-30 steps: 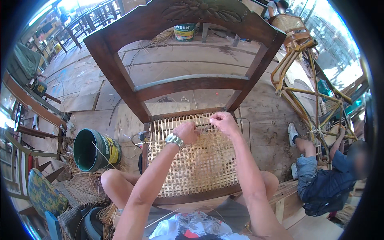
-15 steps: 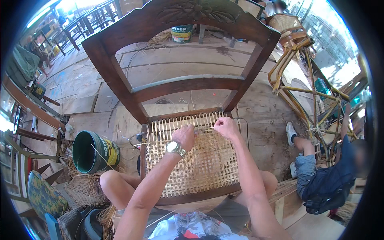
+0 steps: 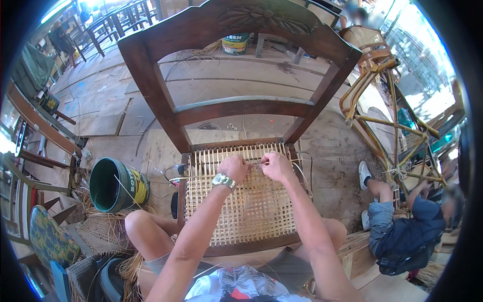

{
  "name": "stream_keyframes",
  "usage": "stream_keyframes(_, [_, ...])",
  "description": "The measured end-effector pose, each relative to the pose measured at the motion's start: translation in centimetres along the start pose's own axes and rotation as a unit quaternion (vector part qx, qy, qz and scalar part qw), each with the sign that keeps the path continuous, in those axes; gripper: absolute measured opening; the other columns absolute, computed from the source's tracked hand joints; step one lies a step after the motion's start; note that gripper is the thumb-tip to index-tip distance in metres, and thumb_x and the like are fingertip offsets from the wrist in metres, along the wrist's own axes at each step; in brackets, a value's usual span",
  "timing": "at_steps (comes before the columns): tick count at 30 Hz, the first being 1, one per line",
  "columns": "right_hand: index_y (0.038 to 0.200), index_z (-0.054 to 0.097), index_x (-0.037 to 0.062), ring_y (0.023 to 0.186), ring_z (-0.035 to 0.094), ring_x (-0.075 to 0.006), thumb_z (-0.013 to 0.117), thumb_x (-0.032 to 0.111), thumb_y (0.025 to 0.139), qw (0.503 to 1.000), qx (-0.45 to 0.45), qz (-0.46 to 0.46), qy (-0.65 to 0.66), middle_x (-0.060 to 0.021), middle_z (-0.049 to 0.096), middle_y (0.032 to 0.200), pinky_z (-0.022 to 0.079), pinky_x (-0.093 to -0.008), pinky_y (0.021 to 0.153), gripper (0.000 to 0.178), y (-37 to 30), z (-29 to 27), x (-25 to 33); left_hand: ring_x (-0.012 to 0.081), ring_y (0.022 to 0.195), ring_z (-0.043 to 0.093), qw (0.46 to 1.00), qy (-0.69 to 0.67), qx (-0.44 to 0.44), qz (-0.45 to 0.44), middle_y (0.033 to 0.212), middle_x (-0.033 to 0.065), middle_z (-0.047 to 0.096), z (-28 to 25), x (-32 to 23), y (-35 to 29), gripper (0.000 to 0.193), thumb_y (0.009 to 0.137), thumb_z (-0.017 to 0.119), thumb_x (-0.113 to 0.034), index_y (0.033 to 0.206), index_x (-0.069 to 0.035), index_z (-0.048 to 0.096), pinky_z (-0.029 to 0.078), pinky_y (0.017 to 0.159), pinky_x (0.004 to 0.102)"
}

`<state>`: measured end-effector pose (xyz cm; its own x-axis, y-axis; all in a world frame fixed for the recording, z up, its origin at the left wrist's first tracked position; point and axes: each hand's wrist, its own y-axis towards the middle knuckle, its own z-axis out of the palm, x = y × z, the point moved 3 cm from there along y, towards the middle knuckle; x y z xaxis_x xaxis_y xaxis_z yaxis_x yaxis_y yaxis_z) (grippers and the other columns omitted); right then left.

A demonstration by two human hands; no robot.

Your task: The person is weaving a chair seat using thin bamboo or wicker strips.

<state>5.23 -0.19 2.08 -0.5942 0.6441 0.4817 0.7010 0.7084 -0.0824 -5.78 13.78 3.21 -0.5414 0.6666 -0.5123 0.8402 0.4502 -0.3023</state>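
Note:
A dark wooden chair (image 3: 241,109) with a carved top rail stands before me, its seat a half-open weave of pale cane (image 3: 251,211). Over the rear part of the seat, my left hand (image 3: 234,168), with a metal watch on the wrist, is closed with its fingertips pinched. My right hand (image 3: 275,166) pinches just to the right of it, close to the left fingertips. Something thin runs between the two pinches, seemingly a cane strand; its ends are hidden by my fingers. Toward the backrest the strips run mostly one way, while nearer me they cross in a grid.
A green bucket (image 3: 108,186) stands at left among loose cane fibres; another bucket (image 3: 235,44) is behind the chair. At right are a bamboo-like chair frame (image 3: 372,121) and a seated person (image 3: 402,226). A camouflage-patterned cushion (image 3: 50,236) lies at lower left.
My right hand has come left and slightly nearer me, closing the gap to my left hand. The whole view has shifted a little. The person at right has changed arm position.

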Motion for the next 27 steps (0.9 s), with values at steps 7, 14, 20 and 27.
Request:
stream_keyframes(7, [0.093, 0.069, 0.005, 0.085, 0.068, -0.0301, 0.059, 0.008, 0.083, 0.99, -0.015, -0.1, -0.095, -0.0151, 0.068, 0.093, 0.054, -0.0407, 0.08, 0.014, -0.7, -0.7, 1.3, 0.0366, 0.065, 0.062, 0.907, -0.098, -0.405, -0.053, 0.072, 0.017, 0.063, -1.1, 8.4, -11.1, 0.027, 0.097, 0.063, -0.026, 0.082, -0.004, 0.06, 0.048, 0.059, 0.0446])
stream_keyframes(14, [0.095, 0.069, 0.0045, 0.1, 0.063, -0.0262, 0.074, 0.019, 0.086, 0.965, 0.015, -0.257, 0.052, -0.0108, 0.063, 0.096, 0.053, -0.0405, 0.097, 0.017, -0.4, 1.8, 4.3, 0.0266, 0.058, 0.056, 0.907, -0.227, -0.354, -0.007, 0.07, 0.0145, 0.06, -1.3, 9.5, -18.4, 0.018, 0.094, 0.068, -0.017, 0.087, -0.002, 0.061, 0.046, 0.056, 0.0368])
stream_keyframes(20, [0.085, 0.064, 0.0044, 0.08, 0.06, -0.0127, 0.07, 0.015, 0.093, 0.854, 0.057, -0.064, 0.513, -0.0012, 0.062, 0.084, 0.054, -0.0281, 0.077, 0.014, 1.3, 1.8, 4.2, 0.0319, 0.065, 0.065, 0.956, -0.123, -0.259, 0.062, 0.076, 0.0148, 0.067, -0.9, 5.9, -10.7, 0.026, 0.097, 0.064, -0.028, 0.088, -0.005, 0.062, 0.049, 0.058, 0.0428])
stream_keyframes(27, [0.087, 0.067, 0.0031, 0.067, 0.06, -0.0082, 0.076, 0.015, 0.086, 0.973, -0.012, -0.003, 0.229, -0.0006, 0.067, 0.072, 0.05, -0.0269, 0.062, 0.015, 2.9, 1.1, 0.9, 0.0301, 0.075, 0.071, 0.99, 0.094, -0.109, 0.016, 0.08, 0.0137, 0.071, -1.5, 2.2, -3.0, 0.03, 0.097, 0.059, -0.037, 0.092, -0.009, 0.068, 0.055, 0.063, 0.0424])
